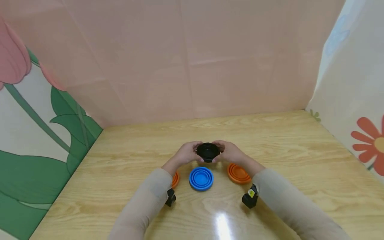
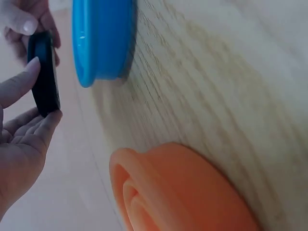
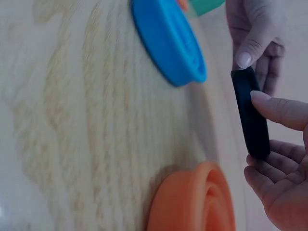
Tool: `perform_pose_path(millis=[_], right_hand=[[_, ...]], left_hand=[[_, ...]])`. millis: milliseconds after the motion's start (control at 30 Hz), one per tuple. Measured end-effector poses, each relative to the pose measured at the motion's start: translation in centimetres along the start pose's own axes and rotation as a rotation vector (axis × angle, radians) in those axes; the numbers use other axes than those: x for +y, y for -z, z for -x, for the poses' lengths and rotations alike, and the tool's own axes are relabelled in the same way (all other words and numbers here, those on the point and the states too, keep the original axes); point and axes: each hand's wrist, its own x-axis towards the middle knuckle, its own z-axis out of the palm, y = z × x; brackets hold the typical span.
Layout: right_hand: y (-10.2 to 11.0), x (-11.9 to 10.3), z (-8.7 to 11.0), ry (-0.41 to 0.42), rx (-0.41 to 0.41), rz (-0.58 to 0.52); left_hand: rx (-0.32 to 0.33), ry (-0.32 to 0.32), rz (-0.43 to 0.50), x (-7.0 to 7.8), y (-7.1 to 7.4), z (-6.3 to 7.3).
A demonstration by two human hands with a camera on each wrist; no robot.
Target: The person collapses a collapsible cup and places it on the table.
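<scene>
Both hands hold a black round collapsible cup (image 1: 208, 152), folded nearly flat, up off the table. My left hand (image 1: 189, 153) grips its left side, thumb on the near edge and fingers underneath. From the other side my right hand (image 1: 229, 152) pinches it the same way. In the wrist views the black cup (image 2: 44, 74) shows edge-on between the thumbs and fingers. Nearer the body, a blue collapsible cup (image 1: 201, 179) lies on the table. An orange one (image 1: 239, 173) sits under the right forearm; another orange cup (image 1: 175, 180) is partly hidden by the left sleeve.
The wooden table (image 1: 120, 150) runs back to a pink wall covering (image 1: 144, 66). A panel with painted leaves (image 1: 27, 176) borders the left, and one with a red flower (image 1: 372, 143) the right. Black wrist cameras (image 1: 250, 197) hang below the sleeves.
</scene>
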Motion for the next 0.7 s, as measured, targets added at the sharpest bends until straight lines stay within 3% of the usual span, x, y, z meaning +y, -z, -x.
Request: perform_pose_path(millis=[200,433,700], right_hand=[[0.2,0.8,-0.7,-0.029,0.018,0.098],[0.4,1.4,-0.8,-0.040,0.010,0.238],[0.5,1.7,-1.0,-0.045,0.002,0.249]], left_hand=[[0.007,0.015,-0.138,-0.1,-0.8,-1.4],[-0.021,0.060,-0.243,-0.2,-1.5,-2.0],[-0.057,0.081,-0.299,-0.1,-1.7,-2.4]])
